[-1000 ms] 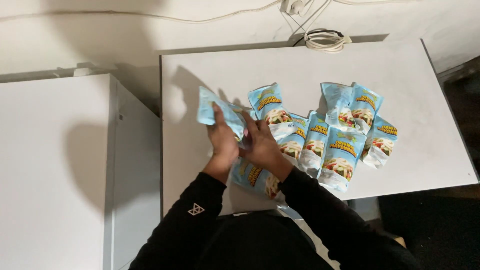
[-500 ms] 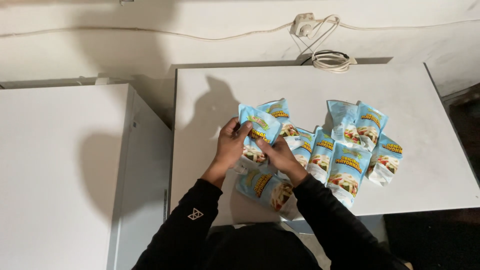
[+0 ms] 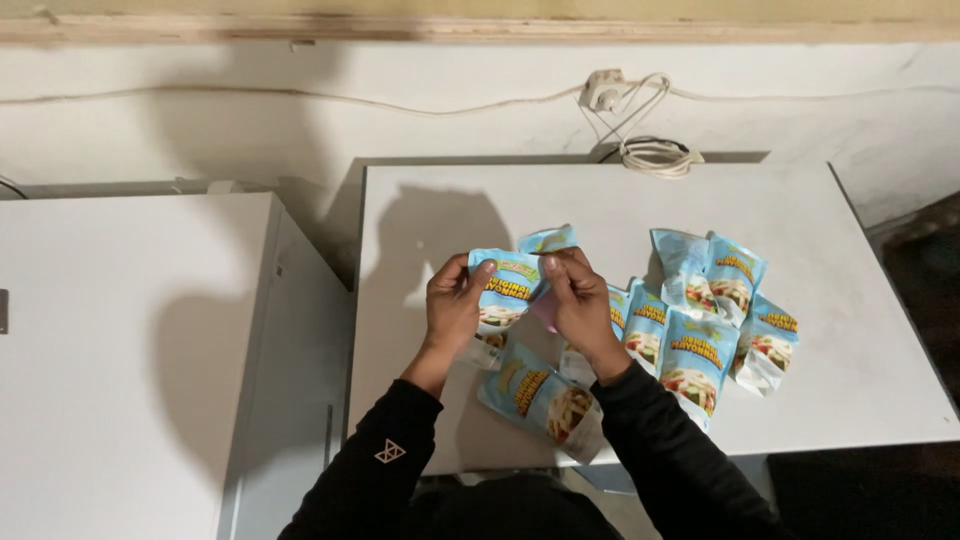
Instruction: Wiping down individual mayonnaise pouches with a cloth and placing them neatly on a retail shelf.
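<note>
Both my hands hold up one light-blue food pouch [image 3: 507, 287] over the white table [image 3: 600, 210]. My left hand [image 3: 452, 305] grips its left edge, thumb on the front. My right hand [image 3: 578, 300] pinches its top right corner, where a pink patch shows beside the fingers. Another blue pouch [image 3: 548, 238] peeks out behind the held one. A pouch [image 3: 540, 398] lies flat at the table's front edge under my forearms. Several more blue pouches [image 3: 700, 310] lie overlapping to the right of my right hand.
A white cabinet [image 3: 130, 340] stands to the left of the table with a narrow gap between. A wall socket [image 3: 603, 92] with a coiled white cable [image 3: 655, 153] sits at the table's back edge. Dark floor shows at the far right [image 3: 920, 260].
The view has shifted and the pouch in my hands has come from the left to upright in front of me. My right hand now pinches its top corner.
</note>
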